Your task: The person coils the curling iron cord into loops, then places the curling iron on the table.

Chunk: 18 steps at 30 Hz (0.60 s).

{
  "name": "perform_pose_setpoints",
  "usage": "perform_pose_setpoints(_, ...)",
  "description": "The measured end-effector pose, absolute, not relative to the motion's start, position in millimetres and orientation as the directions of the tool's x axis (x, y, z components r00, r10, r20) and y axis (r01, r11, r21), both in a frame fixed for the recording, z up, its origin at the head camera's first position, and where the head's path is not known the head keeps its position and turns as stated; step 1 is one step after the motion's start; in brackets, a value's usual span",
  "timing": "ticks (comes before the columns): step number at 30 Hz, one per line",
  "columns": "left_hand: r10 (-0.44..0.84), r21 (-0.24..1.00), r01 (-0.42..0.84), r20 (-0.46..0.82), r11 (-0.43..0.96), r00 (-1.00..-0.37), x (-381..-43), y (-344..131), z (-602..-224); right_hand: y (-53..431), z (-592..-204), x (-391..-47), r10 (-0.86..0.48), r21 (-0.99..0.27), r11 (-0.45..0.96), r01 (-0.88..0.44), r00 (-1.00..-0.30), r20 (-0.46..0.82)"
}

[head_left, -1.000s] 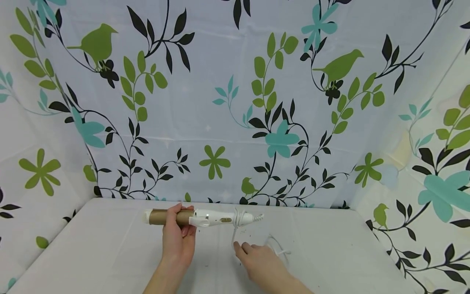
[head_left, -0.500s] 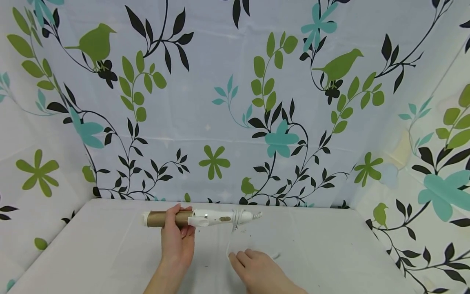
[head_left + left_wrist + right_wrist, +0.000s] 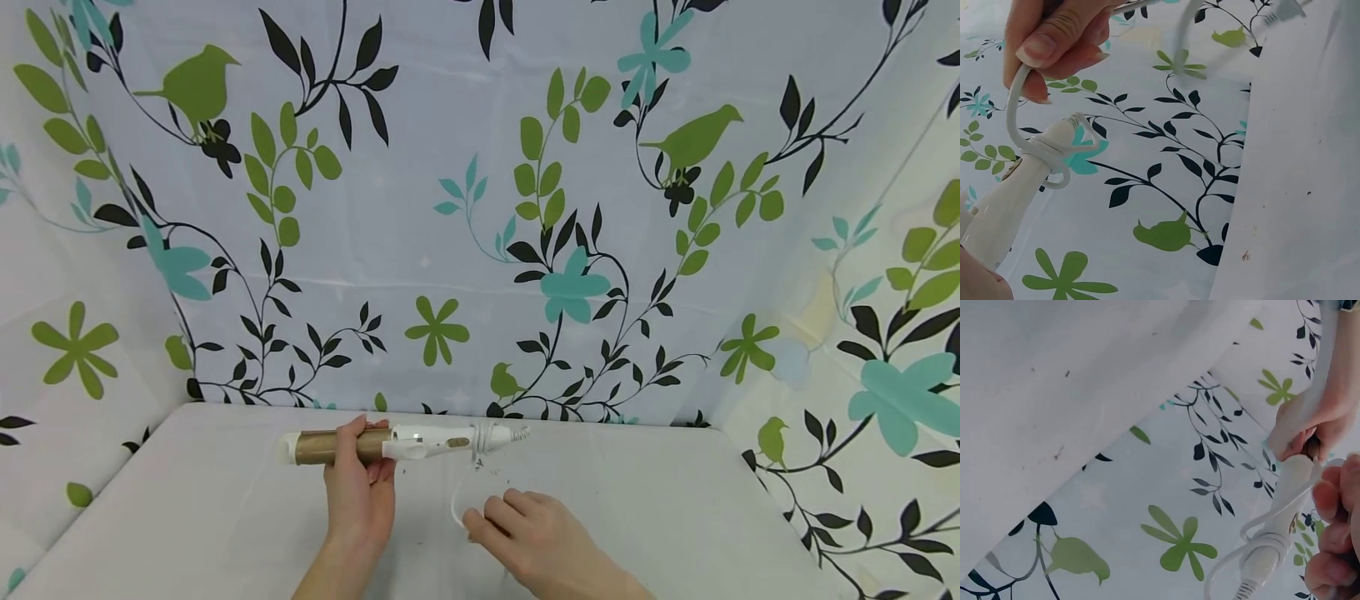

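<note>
A curling iron [image 3: 427,442] with a white handle and a gold-brown barrel is held level above the white surface. My left hand [image 3: 360,500] grips it by the barrel, thumb in front. Its white cord [image 3: 1015,112] is looped round the handle's tail end, near the coiled strain relief [image 3: 1246,589]. Below and to the right of the iron, my right hand [image 3: 536,537] pinches the cord between thumb and fingers. Close up in the left wrist view, the right hand [image 3: 1060,37] has the cord bent under its thumb. The cord's plug end is not clearly visible.
A white table surface [image 3: 660,508] lies below, with small dark specks on it. Behind and at both sides hangs a white curtain [image 3: 420,208] printed with green birds, leaves and turquoise flowers.
My right hand has drawn the cord down and slightly left, then shifted a little right. The loose cord beside it has dropped from sight. The left hand and curling iron have barely moved left.
</note>
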State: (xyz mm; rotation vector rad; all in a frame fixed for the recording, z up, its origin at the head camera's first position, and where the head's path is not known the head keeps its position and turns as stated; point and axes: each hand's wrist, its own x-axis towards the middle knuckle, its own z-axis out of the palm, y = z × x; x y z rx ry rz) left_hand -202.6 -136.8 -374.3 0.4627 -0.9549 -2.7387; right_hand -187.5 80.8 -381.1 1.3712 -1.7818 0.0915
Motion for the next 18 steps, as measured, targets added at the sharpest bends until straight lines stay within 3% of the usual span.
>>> perform_pose_setpoints(12,-0.288,0.634,0.101,-0.199,-0.767,-0.937,-201,-137,-370,74,-357,-193,-0.668,0.411,0.352,-0.841,0.082,0.74)
perform_pose_setpoints(18,-0.299,0.648,0.111,-0.188,-0.754,-0.936,-200,-135,-371,68,-362,-195,-0.696,0.367,0.333,-0.869,0.036,0.717)
